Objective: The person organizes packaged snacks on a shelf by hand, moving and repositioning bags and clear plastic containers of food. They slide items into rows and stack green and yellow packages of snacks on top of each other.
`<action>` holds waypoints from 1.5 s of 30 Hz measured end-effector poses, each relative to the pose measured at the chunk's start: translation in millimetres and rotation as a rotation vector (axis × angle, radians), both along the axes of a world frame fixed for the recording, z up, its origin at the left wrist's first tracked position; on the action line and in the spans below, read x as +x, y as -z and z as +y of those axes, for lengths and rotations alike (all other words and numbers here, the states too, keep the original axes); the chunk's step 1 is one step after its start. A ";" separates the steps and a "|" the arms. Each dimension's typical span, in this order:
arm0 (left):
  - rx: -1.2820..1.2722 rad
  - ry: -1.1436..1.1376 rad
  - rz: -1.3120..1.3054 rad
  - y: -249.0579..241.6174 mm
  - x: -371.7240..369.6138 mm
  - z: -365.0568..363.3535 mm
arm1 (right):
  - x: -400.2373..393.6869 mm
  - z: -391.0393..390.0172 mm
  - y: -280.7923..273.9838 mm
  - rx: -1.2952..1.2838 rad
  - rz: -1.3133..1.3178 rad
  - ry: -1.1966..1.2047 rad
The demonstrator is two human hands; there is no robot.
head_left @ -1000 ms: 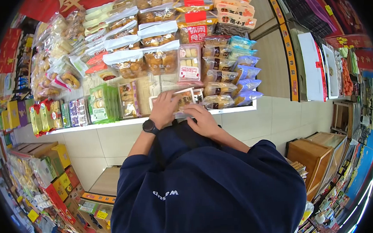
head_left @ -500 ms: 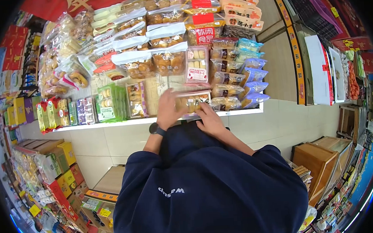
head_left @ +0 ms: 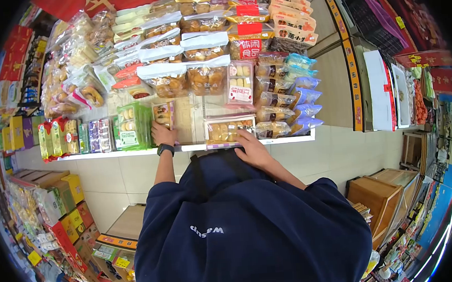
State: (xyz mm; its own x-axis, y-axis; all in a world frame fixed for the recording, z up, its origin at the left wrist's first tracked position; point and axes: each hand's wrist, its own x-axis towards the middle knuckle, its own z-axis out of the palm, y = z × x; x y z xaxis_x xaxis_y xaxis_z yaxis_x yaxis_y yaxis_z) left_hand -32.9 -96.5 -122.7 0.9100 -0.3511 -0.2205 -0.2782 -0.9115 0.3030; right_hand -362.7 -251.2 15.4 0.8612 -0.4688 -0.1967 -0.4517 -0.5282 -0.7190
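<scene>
My left hand [head_left: 163,135], below a dark wristwatch, lies over the lower part of an upright snack pack [head_left: 164,115] beside the green packs [head_left: 133,126]; its fingertips are partly hidden, so its grip is unclear. My right hand [head_left: 252,147] rests with spread fingers on the right front part of a flat pack of pastries [head_left: 224,131] at the shelf's front edge. Behind that pack lies a pink-edged tray pack [head_left: 240,83].
The display shelf [head_left: 185,148] has a white front edge. Bagged pastries [head_left: 207,77] stand in rows behind. At the right are brown and purple packs [head_left: 305,96]; small packs [head_left: 100,134] line the left. A wooden crate [head_left: 375,199] stands lower right.
My left hand has moved left from the flat pastry pack to the upright pack beside the green ones. My right hand stays at the flat pack. The view has shifted slightly.
</scene>
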 end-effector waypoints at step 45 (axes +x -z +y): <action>-0.548 0.638 0.122 -125.2 -129.9 -48.6 | -80.8 0.2 85.6 0.744 0.142 0.563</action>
